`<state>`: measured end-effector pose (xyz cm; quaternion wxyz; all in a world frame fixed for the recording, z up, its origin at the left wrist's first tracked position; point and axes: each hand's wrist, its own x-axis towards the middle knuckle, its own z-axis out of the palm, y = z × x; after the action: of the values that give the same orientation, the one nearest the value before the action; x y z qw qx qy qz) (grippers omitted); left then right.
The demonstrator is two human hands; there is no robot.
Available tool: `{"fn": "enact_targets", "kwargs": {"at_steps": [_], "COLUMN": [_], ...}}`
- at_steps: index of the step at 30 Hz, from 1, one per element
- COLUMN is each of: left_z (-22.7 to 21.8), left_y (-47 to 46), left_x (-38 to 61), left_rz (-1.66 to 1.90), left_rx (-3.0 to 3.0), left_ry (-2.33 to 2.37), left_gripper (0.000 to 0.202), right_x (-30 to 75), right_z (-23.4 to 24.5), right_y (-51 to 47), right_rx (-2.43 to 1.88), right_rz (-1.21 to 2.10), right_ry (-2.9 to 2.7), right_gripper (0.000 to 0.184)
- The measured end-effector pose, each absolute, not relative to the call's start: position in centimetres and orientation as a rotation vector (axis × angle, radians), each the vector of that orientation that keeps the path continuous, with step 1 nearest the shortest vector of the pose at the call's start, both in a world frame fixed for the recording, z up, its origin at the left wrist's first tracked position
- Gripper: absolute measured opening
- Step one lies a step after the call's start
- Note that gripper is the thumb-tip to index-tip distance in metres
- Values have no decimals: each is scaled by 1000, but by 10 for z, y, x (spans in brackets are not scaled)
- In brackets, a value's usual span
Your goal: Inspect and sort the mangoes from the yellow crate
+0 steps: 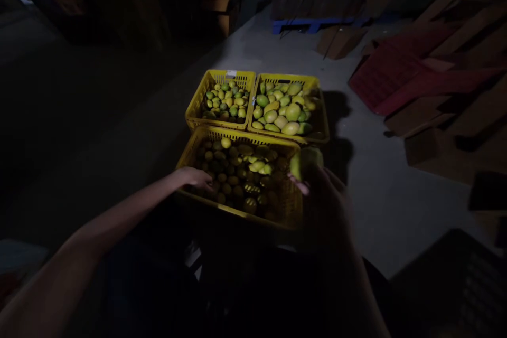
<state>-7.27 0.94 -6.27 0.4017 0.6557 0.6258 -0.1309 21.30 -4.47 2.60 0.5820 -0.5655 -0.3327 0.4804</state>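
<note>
My right hand (pixel 325 185) is closed round a large green-yellow fruit (pixel 304 162), held above the right end of the near yellow crate (pixel 237 210). My left hand (pixel 198 178) reaches over that crate's left side, low by the fruit in it. Its fingers look curled; shadow hides what they may hold. The near crate contains many smaller round and oval fruits (pixel 233 180), mostly in shade, with a lit yellow-green cluster (pixel 259 165) right of the middle. I cannot tell the kind of fruit for certain.
Behind stand two more yellow crates: the left one (pixel 194 103) has smaller yellow and green fruits, the right one (pixel 325 121) larger ones. A red crate (pixel 386 76) and cardboard boxes (pixel 435 161) lie to the right. A blue pallet (pixel 312 25) with stacked goods is farther back.
</note>
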Motion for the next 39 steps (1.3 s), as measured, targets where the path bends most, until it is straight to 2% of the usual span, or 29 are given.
{"fn": "enact_targets", "kwargs": {"at_steps": [2, 7, 13, 20, 25, 31, 35, 39], "left_z": [-80, -129, -186, -192, -164, -75, 4, 44], "left_y": [47, 119, 142, 143, 131, 96, 54, 1], "left_x": [-74, -56, -29, -36, -51, -56, -45, -32], "left_rz": [-289, -167, -121, -3, 140, 417, 865, 1037], "left_rx": [1665, 1710, 1627, 1577, 1504, 1417, 1065, 625], "left_ry": [1678, 1921, 2170, 2236, 2166, 1875, 1307, 783], "left_gripper": [28, 59, 68, 67, 74, 54, 43, 61], "right_x": [210, 208, 216, 224, 234, 222, 198, 176], "right_z": [24, 24, 32, 24, 25, 28, 31, 32], "right_y": [-39, -42, -41, -39, -44, -41, -43, -50], "right_rx": [-1235, -1116, -1173, -1121, -1094, -1033, -1023, -962], "right_rz": [1206, 1388, 1389, 1473, 1442, 1466, 1473, 1470], "right_ry": [-706, -623, -474, -359, -389, -483, -593, -736], "right_gripper": [32, 32, 37, 38, 32, 30, 41, 39]}}
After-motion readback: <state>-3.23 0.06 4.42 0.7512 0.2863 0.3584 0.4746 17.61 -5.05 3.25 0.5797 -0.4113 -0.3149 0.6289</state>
